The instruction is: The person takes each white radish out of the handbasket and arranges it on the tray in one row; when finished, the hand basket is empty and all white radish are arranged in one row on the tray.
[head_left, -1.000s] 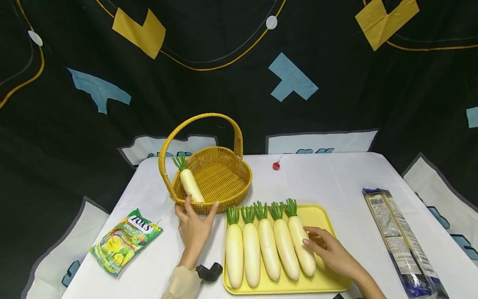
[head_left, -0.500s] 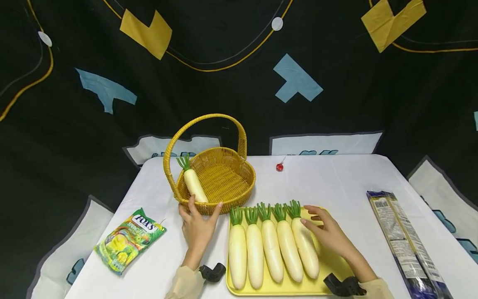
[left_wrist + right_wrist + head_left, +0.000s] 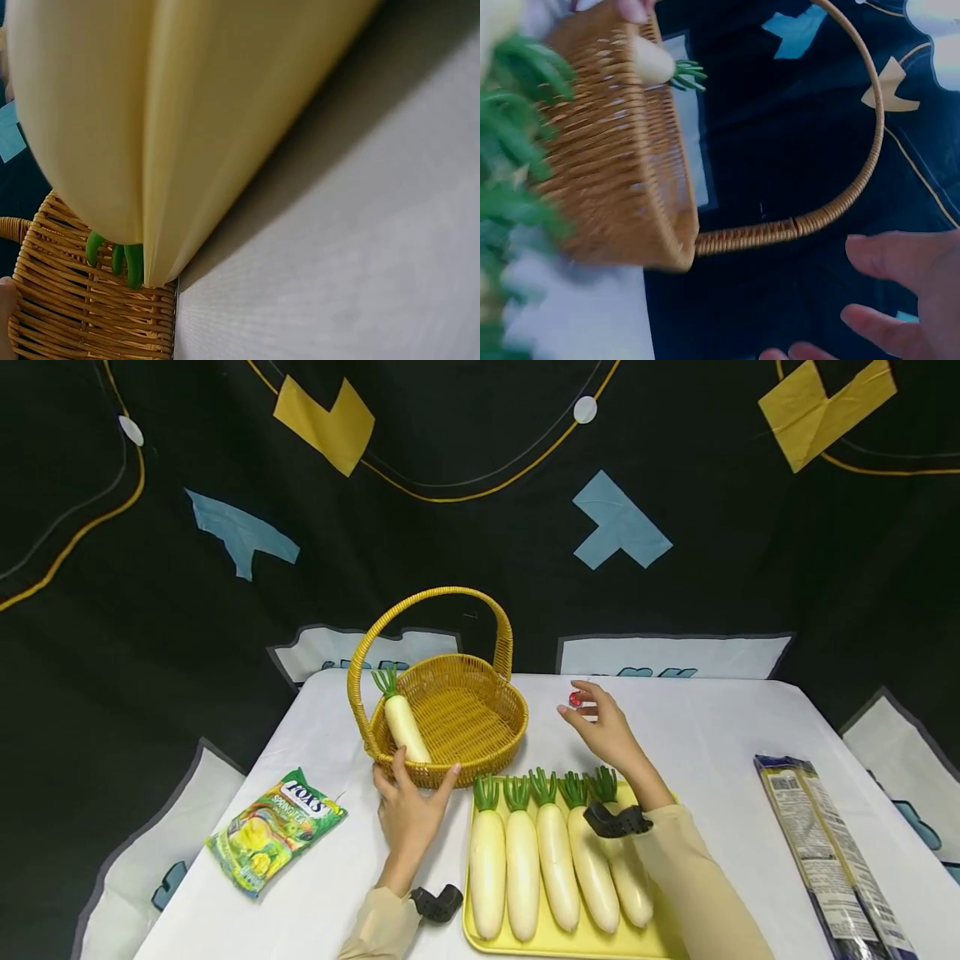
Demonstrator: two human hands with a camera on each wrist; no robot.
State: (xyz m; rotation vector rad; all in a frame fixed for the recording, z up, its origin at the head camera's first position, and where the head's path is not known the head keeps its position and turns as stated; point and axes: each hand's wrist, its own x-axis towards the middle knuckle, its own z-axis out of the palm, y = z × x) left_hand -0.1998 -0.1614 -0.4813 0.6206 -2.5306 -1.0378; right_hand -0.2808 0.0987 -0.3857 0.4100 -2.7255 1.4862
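My left hand (image 3: 411, 818) rests at the near rim of the wicker basket (image 3: 450, 774), fingers spread, thumb against the outside. One white radish (image 3: 405, 727) with green stems leans inside the basket at the left. Several white radishes (image 3: 522, 877) lie side by side on the yellow tray (image 3: 480, 945); the nearest radish (image 3: 82, 150) fills much of the left wrist view. My right hand (image 3: 609, 735) hovers over the table beyond the tray, right of the basket, with fingers parted and holding nothing. Just behind its fingers shows a small red lollipop (image 3: 575, 699).
A green candy bag (image 3: 277, 831) lies at the left on the white tablecloth. Long dark-blue and clear packaging (image 3: 825, 852) lies at the right. The basket's tall handle (image 3: 877, 97) arches up before a dark curtain (image 3: 487, 435).
From beside the rightmost radish on the tray, my right hand has moved forward to near the lollipop, carrying nothing. My left hand stays at the basket's rim. The head view has shifted slightly.
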